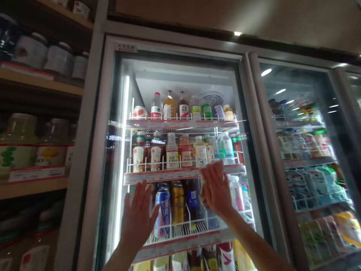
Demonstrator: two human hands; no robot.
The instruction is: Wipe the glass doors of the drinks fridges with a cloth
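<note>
The tall glass door of the lit drinks fridge (180, 73) is standing shut right in front of the person, and both bare hands are lying on its lower half. The left hand (139, 216) is pressing flat against the pane with its fingers stretched up and spread wide, gripping nothing. The right hand (216, 190) is resting higher and further right, its fingers extended and close together. A pale patch is showing under them, and I cannot tell whether that is something held or only glare. Working on the pane like this, the person looks best served by keeping the palms flat and the pressure even, since the glass offers no grip and a bare hand could slip on it. Behind the glass, a blue drinks can with white lettering (163, 205) and a gold can (177, 203) are standing in a white wire rack (194, 227) between the two hands. Above them a red-edged shelf strip (169, 175) is carrying a row of labelled bottles. A second glass fridge door (304, 150) is crowding in close on the right, and wooden shelves (34, 84) loaded with lidded plastic jars (31, 51) are hemming in the left. Ceiling lights are reflecting off the glass, making parts of it hard to read.
</note>
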